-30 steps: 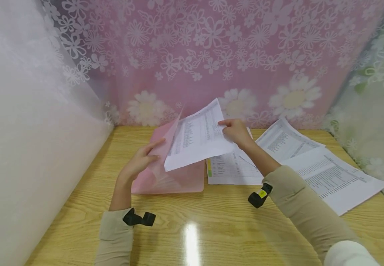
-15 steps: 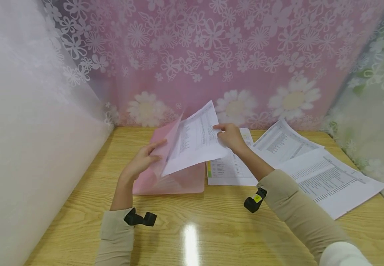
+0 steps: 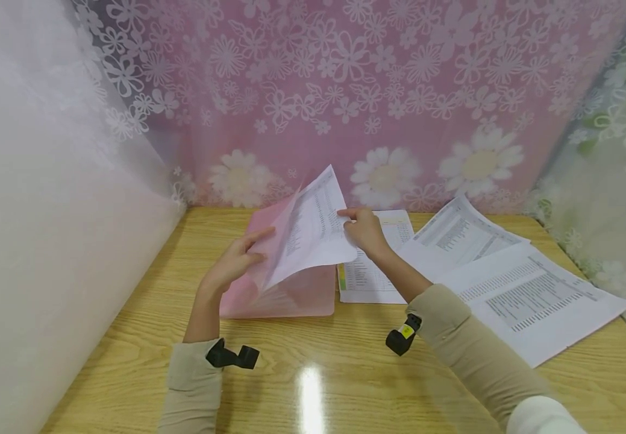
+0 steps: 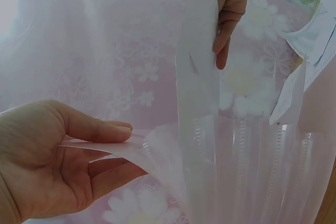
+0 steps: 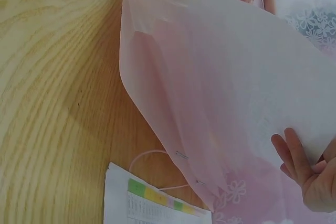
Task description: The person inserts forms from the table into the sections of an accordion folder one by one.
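In the head view a pink folder (image 3: 307, 298) lies partly open on the table. My left hand (image 3: 231, 262) pinches its raised translucent cover flap, thumb on one side and fingers on the other, as the left wrist view also shows. My right hand (image 3: 367, 232) grips the right edge of a white printed sheet (image 3: 318, 220). The sheet stands tilted, its left edge behind the flap. In the left wrist view the sheet (image 4: 197, 66) reaches down among clear pockets (image 4: 257, 171). From the right wrist view, the sheet's plain back (image 5: 294, 66) covers much of the folder.
A printed page with a coloured strip (image 3: 367, 283) lies right of the folder. Further right, more printed papers (image 3: 540, 295) overlap near the table's edge. A pink cord loop (image 5: 149, 153) sticks out of the folder. Flowered curtains (image 3: 345, 90) rise behind the wooden table (image 3: 269, 374).
My right hand has moved left and slightly down with the sheet, bringing it further behind the flap. More of the page beneath shows. My left hand has barely shifted.
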`<state>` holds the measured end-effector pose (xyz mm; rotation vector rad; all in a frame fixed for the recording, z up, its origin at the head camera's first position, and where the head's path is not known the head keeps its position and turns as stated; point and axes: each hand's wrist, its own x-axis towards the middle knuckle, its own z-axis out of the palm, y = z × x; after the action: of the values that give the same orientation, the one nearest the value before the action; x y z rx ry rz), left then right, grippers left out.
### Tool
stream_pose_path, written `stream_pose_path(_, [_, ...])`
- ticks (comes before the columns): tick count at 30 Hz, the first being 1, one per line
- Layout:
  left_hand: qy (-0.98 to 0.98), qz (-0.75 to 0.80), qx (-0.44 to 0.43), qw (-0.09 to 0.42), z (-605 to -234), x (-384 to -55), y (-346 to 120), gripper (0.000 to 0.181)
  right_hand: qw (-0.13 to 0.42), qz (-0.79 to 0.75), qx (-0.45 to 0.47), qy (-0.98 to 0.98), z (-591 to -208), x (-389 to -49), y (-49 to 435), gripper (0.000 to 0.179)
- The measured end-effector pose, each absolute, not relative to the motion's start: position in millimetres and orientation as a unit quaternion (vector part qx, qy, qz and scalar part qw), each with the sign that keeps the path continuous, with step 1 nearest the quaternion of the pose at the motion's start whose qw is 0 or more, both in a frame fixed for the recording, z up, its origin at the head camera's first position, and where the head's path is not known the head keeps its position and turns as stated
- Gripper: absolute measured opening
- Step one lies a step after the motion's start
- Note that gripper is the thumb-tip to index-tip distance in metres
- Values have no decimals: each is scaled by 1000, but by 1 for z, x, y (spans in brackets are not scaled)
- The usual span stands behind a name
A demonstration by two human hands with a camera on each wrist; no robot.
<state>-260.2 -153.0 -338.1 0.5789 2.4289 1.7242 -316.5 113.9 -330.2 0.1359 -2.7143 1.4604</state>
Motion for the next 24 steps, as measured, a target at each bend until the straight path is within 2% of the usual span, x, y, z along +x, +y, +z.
stream_pose_path(5, [804,560,194,50,-338,-260,-153,54,14,495,45,-868,-334,-316,113,41])
stream_pose_path(12, [805,561,189,45,-340,-261,-155,55,-109,593,52,-796,-325,-312,119,45])
stream_pose_path(19, [800,566,195,42,-343,-262,-154,55,-65,558,59,-825,-316,-308,124,44])
stream_pose_path(24, [803,563,193,43,-341,-260,-152,55,-34,535,62,-842,-325,-306,119,44])
